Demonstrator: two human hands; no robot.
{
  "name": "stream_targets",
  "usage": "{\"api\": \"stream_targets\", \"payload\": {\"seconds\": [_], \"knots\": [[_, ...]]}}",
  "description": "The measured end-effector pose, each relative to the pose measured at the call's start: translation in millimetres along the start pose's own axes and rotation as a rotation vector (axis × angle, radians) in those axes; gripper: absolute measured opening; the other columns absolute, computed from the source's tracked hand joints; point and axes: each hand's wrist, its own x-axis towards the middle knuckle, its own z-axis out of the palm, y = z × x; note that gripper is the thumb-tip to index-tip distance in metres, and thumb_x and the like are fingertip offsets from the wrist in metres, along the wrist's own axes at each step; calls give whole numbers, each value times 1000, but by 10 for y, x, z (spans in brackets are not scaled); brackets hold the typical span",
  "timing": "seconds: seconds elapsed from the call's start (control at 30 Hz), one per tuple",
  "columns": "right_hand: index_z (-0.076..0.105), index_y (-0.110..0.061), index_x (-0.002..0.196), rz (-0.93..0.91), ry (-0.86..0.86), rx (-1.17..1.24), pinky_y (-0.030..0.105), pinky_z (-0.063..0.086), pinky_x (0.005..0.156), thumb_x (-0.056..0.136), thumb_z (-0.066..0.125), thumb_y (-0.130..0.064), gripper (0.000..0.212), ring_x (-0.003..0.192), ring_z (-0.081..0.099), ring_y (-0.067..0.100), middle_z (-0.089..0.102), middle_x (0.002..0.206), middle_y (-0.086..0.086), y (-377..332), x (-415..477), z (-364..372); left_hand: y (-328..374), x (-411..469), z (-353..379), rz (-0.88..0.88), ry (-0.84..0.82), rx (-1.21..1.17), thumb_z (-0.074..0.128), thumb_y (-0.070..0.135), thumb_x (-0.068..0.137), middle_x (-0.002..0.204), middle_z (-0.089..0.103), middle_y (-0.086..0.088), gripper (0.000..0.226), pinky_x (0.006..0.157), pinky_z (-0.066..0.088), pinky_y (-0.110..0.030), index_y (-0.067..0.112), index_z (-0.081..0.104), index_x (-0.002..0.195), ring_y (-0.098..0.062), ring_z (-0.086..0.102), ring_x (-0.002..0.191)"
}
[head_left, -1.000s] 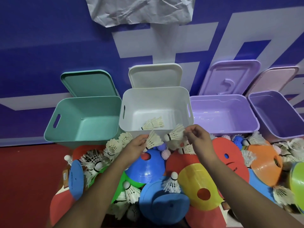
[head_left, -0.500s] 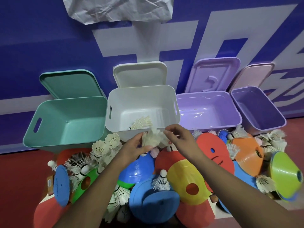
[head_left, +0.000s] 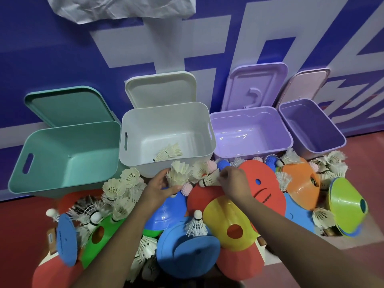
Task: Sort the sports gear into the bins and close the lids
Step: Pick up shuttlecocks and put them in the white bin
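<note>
The nested shuttlecocks (head_left: 179,173) stand feathers-up just in front of the near wall of the white bin (head_left: 143,166); the step looks like adding 1 more to that stack, then dropping all into the bin; done well, the cork is lined up with the open skirt and pushed in lightly, since feathers crush, and the lot is lifted over the wall rather than tossed. The left hand (head_left: 160,186) grips the stack low, fingers and thumb curled round it; the right hand (head_left: 232,180), just right of it, pinches the feathers of a loose shuttlecock (head_left: 209,179) lying between the 2 hands; 1 shuttlecock (head_left: 169,155) lies inside the bin; spiky balls (head_left: 187,189) and disc cones (head_left: 230,217) crowd the floor in front of it.
</note>
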Motion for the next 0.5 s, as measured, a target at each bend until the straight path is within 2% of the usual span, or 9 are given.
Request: {"api": "stream_targets", "payload": {"seconds": [0.1, 0.17, 0.23, 0.3, 0.4, 0.47, 0.5], "knots": [[71, -8, 77, -17, -8, 94, 24, 36, 66, 77, 67, -7, 4, 73, 62, 22, 69, 74, 4, -40, -42, -126, 13, 7, -1, 9, 17, -13, 74, 1, 81, 110, 71, 6, 50, 66, 53, -20, 36, 59, 113, -6, 65, 99], [68, -11, 76, -21, -2, 164, 22, 35, 59, 79, 68, -8, 4, 66, 59, 16, 65, 69, -2, -99, -75, -247, 38, 13, -4, 15, 25, -42, 74, 0, 81, 108, 71, 6, 49, 62, 50, -20, 34, 59, 112, -3, 65, 93], [64, -14, 75, -36, -13, 234, 18, 35, 54, 82, 68, -10, 9, 61, 55, 9, 61, 67, -7, -166, -97, -377, 63, 35, -25, 19, 18, -54, 78, 3, 78, 105, 72, 10, 51, 66, 45, -24, 38, 59, 111, -2, 65, 91], [62, -16, 75, -65, -13, 330, 16, 38, 56, 84, 68, -12, 11, 63, 56, 6, 62, 71, -8, -246, -100, -510, 91, 70, -59, 39, 9, -40, 79, 3, 77, 108, 73, 8, 54, 71, 39, -24, 37, 60, 115, -7, 66, 94], [63, -13, 76, -90, 35, 526, 15, 37, 56, 85, 69, -11, 11, 57, 49, 0, 60, 68, -12, -413, -62, -735, 189, 104, -106, 96, 15, -1, 74, -1, 80, 118, 69, 0, 55, 82, 51, -22, 23, 57, 126, -15, 65, 110], [63, -13, 78, -113, 48, 660, 16, 37, 58, 86, 70, -11, 11, 59, 49, 5, 60, 68, -11, -558, -21, -873, 292, 118, -138, 132, -2, 12, 72, -2, 81, 117, 70, -1, 52, 81, 51, -17, 22, 57, 125, -14, 66, 109], [63, -13, 79, -130, 47, 732, 17, 39, 60, 87, 70, -11, 10, 64, 53, 9, 63, 72, -6, -637, 5, -922, 348, 130, -160, 148, -10, 27, 72, -3, 81, 114, 71, 0, 51, 80, 51, -16, 25, 58, 123, -13, 66, 106]]}}
